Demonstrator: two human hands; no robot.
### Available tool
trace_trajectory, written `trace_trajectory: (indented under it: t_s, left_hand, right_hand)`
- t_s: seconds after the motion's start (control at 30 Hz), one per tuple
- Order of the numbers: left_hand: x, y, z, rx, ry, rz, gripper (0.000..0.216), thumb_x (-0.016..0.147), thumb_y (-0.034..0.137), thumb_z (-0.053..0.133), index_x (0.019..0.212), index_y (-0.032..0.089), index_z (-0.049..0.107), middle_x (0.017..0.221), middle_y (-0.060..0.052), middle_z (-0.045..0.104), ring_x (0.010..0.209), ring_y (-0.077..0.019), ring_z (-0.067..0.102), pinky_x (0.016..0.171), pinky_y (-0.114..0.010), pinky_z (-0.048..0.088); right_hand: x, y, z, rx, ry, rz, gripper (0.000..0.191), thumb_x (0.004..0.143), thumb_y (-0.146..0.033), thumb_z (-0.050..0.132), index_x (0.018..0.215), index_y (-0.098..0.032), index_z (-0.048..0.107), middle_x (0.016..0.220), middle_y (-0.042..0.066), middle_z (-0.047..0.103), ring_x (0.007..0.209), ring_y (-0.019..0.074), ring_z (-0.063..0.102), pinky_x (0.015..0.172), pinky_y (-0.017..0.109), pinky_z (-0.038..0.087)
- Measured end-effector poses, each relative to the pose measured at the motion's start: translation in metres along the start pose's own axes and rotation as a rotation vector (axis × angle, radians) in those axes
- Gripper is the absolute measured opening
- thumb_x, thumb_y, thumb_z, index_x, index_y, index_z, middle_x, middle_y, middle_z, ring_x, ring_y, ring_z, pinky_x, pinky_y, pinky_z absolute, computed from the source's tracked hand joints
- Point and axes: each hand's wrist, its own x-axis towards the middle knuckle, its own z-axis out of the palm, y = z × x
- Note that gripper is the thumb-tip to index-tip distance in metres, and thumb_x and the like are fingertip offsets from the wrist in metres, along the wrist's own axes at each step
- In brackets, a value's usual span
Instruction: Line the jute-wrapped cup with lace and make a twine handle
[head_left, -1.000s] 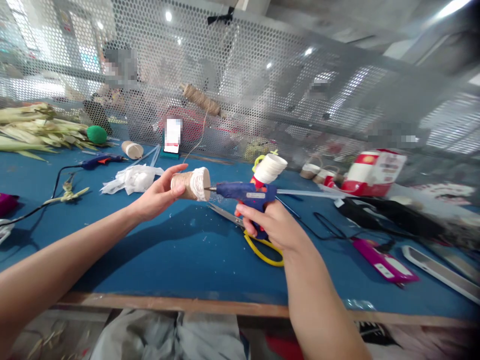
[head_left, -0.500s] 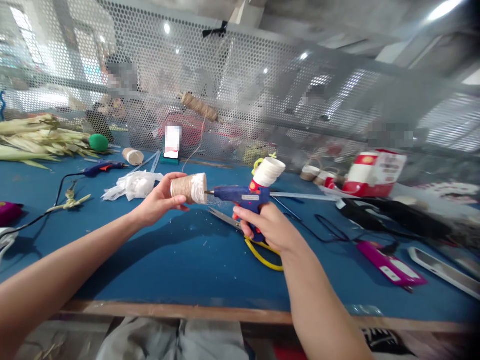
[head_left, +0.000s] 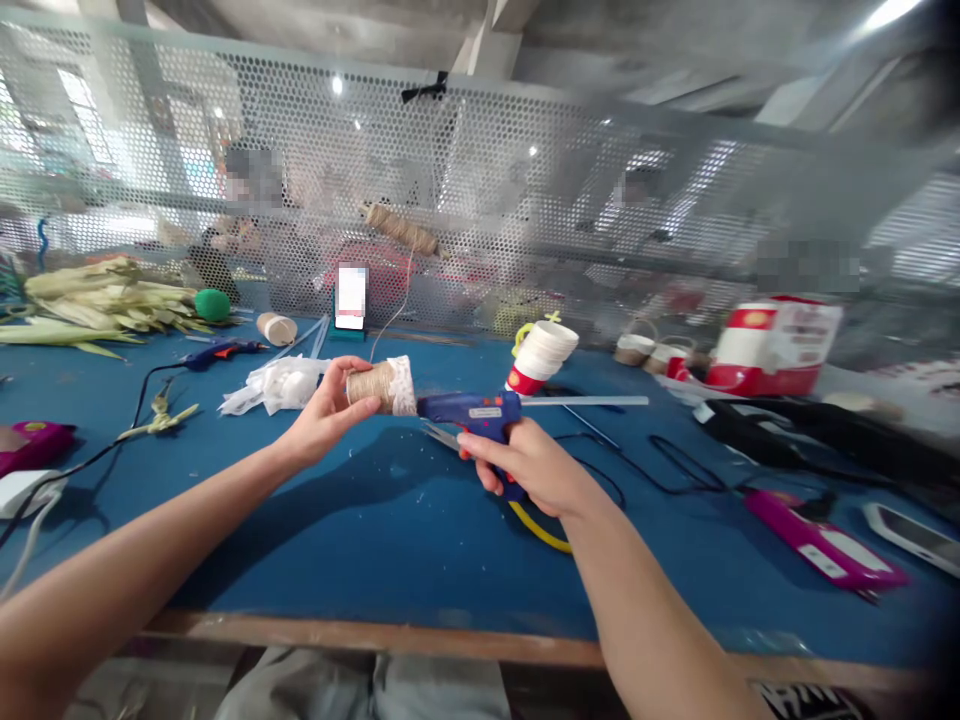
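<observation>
My left hand is closed around a small twine-wrapped cup with a white lace band at its rim, held sideways above the blue table. My right hand grips a blue glue gun with a clear glue stick poking out of its back. The gun's nozzle touches the lace end of the cup. Scissors with yellow handles lie on the table under my right hand, mostly hidden.
A stack of paper cups stands behind the gun. White lace, a second glue gun, leaves and a green ball lie left. Pink devices, black cables and a red-white box lie right. A perforated metal screen backs the table; people sit behind.
The glue gun's nozzle has closed in on the cup's lace end and now touches it. Both hands drifted slightly, and the view tilted a little.
</observation>
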Motion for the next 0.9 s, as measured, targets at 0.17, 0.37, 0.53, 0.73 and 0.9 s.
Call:
trace_trajectory:
  t_s: [0.17, 0.37, 0.53, 0.73, 0.9]
  left_hand:
    - [0.001, 0.000, 0.001, -0.004, 0.034, -0.034, 0.055, 0.067, 0.020, 0.068, 0.114, 0.024, 0.040, 0.100, -0.002, 0.051, 0.086, -0.0125, 0.053, 0.076, -0.026, 0.044]
    - [0.003, 0.004, -0.004, -0.217, -0.010, -0.225, 0.051, 0.063, 0.017, 0.071, 0.108, 0.021, 0.047, 0.099, -0.004, 0.055, 0.088, -0.0152, 0.056, 0.082, -0.031, 0.045]
    - [0.002, 0.009, -0.010, -0.184, -0.209, -0.265, 0.058, 0.066, 0.014, 0.069, 0.114, 0.030, 0.042, 0.098, -0.003, 0.054, 0.075, -0.0144, 0.060, 0.064, -0.028, 0.049]
    - [0.005, 0.010, -0.007, -0.179, -0.119, -0.175, 0.054, 0.064, 0.008, 0.068, 0.108, 0.029, 0.045, 0.103, 0.000, 0.050, 0.079, -0.0100, 0.055, 0.072, -0.025, 0.047]
    - [0.005, 0.011, -0.007, -0.229, -0.114, -0.175, 0.046, 0.068, 0.015, 0.068, 0.106, 0.027, 0.046, 0.100, -0.001, 0.051, 0.081, -0.0114, 0.056, 0.073, -0.025, 0.046]
  right_hand:
    - [-0.001, -0.003, 0.001, 0.192, -0.012, -0.038, 0.025, 0.072, -0.037, 0.062, 0.065, -0.014, 0.055, 0.040, -0.003, 0.049, 0.035, 0.0059, 0.040, 0.038, 0.020, 0.028]
    - [0.000, -0.005, -0.006, 0.279, 0.141, -0.116, 0.025, 0.071, -0.037, 0.062, 0.065, -0.014, 0.056, 0.040, -0.004, 0.047, 0.035, 0.0062, 0.040, 0.037, 0.020, 0.028]
    - [-0.002, -0.002, -0.008, 0.146, 0.132, -0.134, 0.023, 0.071, -0.036, 0.063, 0.068, -0.014, 0.055, 0.045, -0.002, 0.052, 0.038, 0.0074, 0.043, 0.040, 0.022, 0.034]
    - [-0.004, -0.001, -0.008, -0.087, 0.106, -0.082, 0.027, 0.075, -0.038, 0.059, 0.062, -0.014, 0.055, 0.042, -0.001, 0.051, 0.040, 0.0097, 0.047, 0.044, 0.024, 0.039]
    - [-0.005, -0.003, -0.008, 0.033, 0.029, -0.085, 0.025, 0.074, -0.037, 0.060, 0.067, -0.014, 0.056, 0.040, -0.003, 0.050, 0.038, 0.0083, 0.044, 0.042, 0.022, 0.036]
